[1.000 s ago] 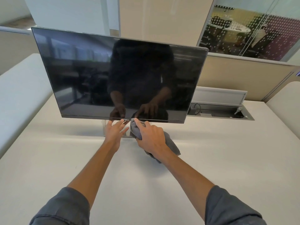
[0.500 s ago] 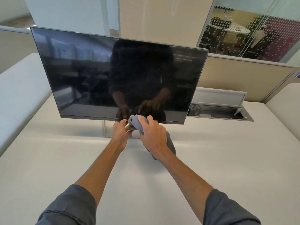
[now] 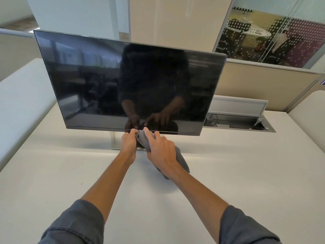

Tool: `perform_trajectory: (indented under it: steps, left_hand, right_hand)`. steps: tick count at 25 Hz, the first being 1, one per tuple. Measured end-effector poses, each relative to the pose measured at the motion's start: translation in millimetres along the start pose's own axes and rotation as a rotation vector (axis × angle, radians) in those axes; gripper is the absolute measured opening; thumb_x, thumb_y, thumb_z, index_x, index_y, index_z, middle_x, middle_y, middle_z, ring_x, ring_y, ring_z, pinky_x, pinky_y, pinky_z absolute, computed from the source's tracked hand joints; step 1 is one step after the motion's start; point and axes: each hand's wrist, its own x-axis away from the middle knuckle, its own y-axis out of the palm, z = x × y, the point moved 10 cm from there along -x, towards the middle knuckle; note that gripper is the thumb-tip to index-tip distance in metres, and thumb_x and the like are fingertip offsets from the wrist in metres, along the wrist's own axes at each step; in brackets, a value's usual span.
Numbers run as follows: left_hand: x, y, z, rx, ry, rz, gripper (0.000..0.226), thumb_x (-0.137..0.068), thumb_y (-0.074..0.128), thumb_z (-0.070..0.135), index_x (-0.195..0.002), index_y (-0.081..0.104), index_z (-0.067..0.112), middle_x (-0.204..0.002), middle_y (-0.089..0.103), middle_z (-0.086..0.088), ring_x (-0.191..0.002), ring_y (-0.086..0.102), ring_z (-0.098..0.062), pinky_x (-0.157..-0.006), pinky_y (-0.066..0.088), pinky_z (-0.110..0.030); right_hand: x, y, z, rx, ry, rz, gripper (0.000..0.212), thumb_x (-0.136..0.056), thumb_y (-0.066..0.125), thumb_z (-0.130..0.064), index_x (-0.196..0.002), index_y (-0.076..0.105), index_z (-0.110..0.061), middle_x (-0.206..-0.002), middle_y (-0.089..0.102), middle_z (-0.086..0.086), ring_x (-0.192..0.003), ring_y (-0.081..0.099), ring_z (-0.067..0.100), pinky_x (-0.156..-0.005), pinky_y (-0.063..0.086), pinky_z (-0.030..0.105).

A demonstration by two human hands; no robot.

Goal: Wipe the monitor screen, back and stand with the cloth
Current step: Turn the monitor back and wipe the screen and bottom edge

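Note:
A black monitor (image 3: 130, 80) stands on the white desk, its dark screen facing me and tilted back. Its silver stand (image 3: 116, 142) shows just below the bottom bezel, mostly hidden by my hands. A grey cloth (image 3: 181, 160) is bunched under my right hand (image 3: 162, 152), which grips it just below the middle of the bottom bezel. My left hand (image 3: 129, 144) sits right beside it, fingers curled and pinching the cloth's upper end at the bezel. The monitor's back is out of sight.
The white desk (image 3: 246, 182) spreads around me. An open cable tray (image 3: 239, 123) with a raised lid lies behind the monitor at the right. Beige partitions stand behind it, with a glass wall at the far right. A padded white surface (image 3: 22, 95) lies on the left.
My left hand went from spread open under the bezel to pinching the cloth's upper end. My right hand rose slightly with the cloth. The monitor stayed put.

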Motion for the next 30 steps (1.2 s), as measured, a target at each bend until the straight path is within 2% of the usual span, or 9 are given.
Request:
perform_trajectory:
  steps: [3, 5, 8, 11, 16, 21, 25, 28, 30]
  left_hand:
    - [0.8, 3.9, 2.8, 0.039, 0.02, -0.051, 0.036, -0.103, 0.037, 0.032, -0.123, 0.053, 0.007, -0.117, 0.062, -0.013, -0.101, 0.063, -0.024, -0.091, 0.052, -0.032]
    - [1.8, 4.4, 3.9, 0.043, 0.032, -0.054, 0.036, -0.103, 0.037, 0.032, -0.125, 0.051, 0.008, -0.119, 0.061, -0.011, -0.105, 0.062, -0.025, -0.093, 0.051, -0.033]
    - [2.2, 1.2, 2.4, -0.012, 0.037, -0.019, 0.036, -0.103, 0.035, 0.034, -0.121, 0.053, 0.009, -0.111, 0.061, -0.012, -0.105, 0.06, -0.027, -0.092, 0.053, -0.035]
    - [-1.8, 0.1, -0.4, -0.038, 0.027, -0.022, 0.036, -0.101, 0.036, 0.036, -0.119, 0.054, 0.009, -0.111, 0.06, -0.014, -0.107, 0.059, -0.028, -0.094, 0.053, -0.039]
    - [-2.9, -1.1, -0.6, -0.072, 0.029, 0.012, 0.036, -0.101, 0.036, 0.038, -0.12, 0.052, 0.012, -0.113, 0.059, -0.011, -0.105, 0.057, -0.024, -0.096, 0.052, -0.038]
    - [-1.1, -2.1, 1.8, -0.055, 0.042, 0.021, 0.036, -0.103, 0.035, 0.035, -0.123, 0.052, 0.01, -0.116, 0.06, -0.011, -0.105, 0.058, -0.024, -0.099, 0.049, -0.039]
    - [-2.6, -1.0, 1.2, -0.057, 0.051, -0.009, 0.039, -0.103, 0.034, 0.034, -0.124, 0.053, 0.008, -0.116, 0.062, -0.013, -0.103, 0.06, -0.025, -0.097, 0.051, -0.036]
    - [-1.6, -1.2, 0.0, -0.055, 0.042, -0.006, 0.038, -0.103, 0.034, 0.037, -0.125, 0.052, 0.012, -0.116, 0.06, -0.012, -0.106, 0.059, -0.025, -0.096, 0.052, -0.038]
    - [-3.0, -1.5, -0.7, -0.064, 0.038, -0.004, 0.037, -0.102, 0.035, 0.037, -0.123, 0.051, 0.012, -0.116, 0.058, -0.013, -0.106, 0.057, -0.025, -0.096, 0.052, -0.039]
  right_hand:
    - [7.9, -43.0, 9.7, -0.085, 0.048, 0.347, 0.063, -0.083, 0.071, -0.039, -0.138, 0.045, -0.023, -0.116, 0.061, 0.007, -0.088, 0.064, 0.024, -0.071, 0.055, 0.029]
    - [11.3, -45.7, 12.0, -0.091, 0.036, 0.468, 0.062, -0.071, 0.082, -0.035, -0.125, 0.058, -0.02, -0.104, 0.065, 0.009, -0.076, 0.064, 0.024, -0.058, 0.055, 0.028]
    - [6.4, -16.1, 4.6, 0.002, -0.019, 0.324, 0.068, -0.07, 0.083, -0.035, -0.131, 0.057, -0.023, -0.118, 0.064, 0.012, -0.09, 0.066, 0.029, -0.069, 0.058, 0.035]
    - [2.3, 16.1, 4.1, 0.014, -0.01, 0.048, 0.07, -0.093, 0.058, -0.037, -0.152, 0.021, -0.029, -0.144, 0.043, 0.011, -0.118, 0.052, 0.029, -0.092, 0.049, 0.036]
    - [3.2, 17.2, 2.9, -0.001, 0.042, -0.026, 0.074, -0.096, 0.053, -0.04, -0.153, 0.007, -0.031, -0.146, 0.038, 0.01, -0.12, 0.05, 0.028, -0.094, 0.047, 0.037]
    - [-0.3, -8.2, -1.0, -0.032, 0.033, 0.06, 0.07, -0.093, 0.059, -0.04, -0.15, 0.021, -0.027, -0.143, 0.044, 0.008, -0.115, 0.055, 0.027, -0.092, 0.049, 0.035]
    - [5.3, -31.1, 2.8, -0.067, 0.033, 0.37, 0.065, -0.066, 0.086, -0.029, -0.125, 0.059, -0.021, -0.106, 0.066, 0.01, -0.078, 0.065, 0.027, -0.061, 0.057, 0.032]
    - [3.2, -14.0, -2.4, 0.015, -0.014, 0.323, 0.065, -0.056, 0.092, -0.033, -0.116, 0.067, -0.023, -0.103, 0.069, 0.009, -0.075, 0.067, 0.026, -0.057, 0.057, 0.031]
    - [2.3, -2.2, -1.0, 0.005, -0.017, 0.246, 0.067, -0.065, 0.087, -0.034, -0.127, 0.062, -0.024, -0.112, 0.067, 0.009, -0.085, 0.068, 0.027, -0.065, 0.058, 0.033]
